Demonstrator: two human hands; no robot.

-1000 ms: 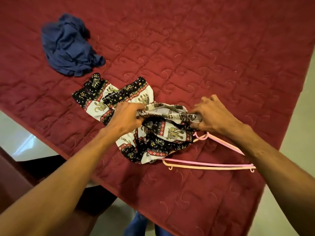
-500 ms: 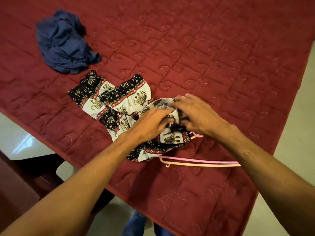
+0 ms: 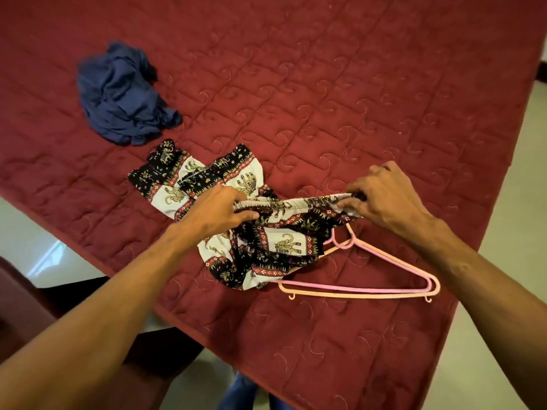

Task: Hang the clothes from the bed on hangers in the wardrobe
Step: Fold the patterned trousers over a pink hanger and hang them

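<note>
Both waistband (image 3: 296, 204) ends, judged the surest hold on the soft, light trousers (image 3: 285, 242), are pinched by left grip (image 3: 220, 208) and right grip (image 3: 384, 199).

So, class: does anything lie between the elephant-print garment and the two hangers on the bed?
Nothing visible does. The elephant-print garment lies partly on the hangers, its waistband gripped by the left hand and right hand. The wardrobe is out of view.

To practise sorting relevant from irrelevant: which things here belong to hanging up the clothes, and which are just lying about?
Job: elephant-print garment, gripped by left hand and right hand; blue garment; pink hanger; orange hanger.
Just there: red quilt; dark furniture beside the bed; pale floor.
</note>
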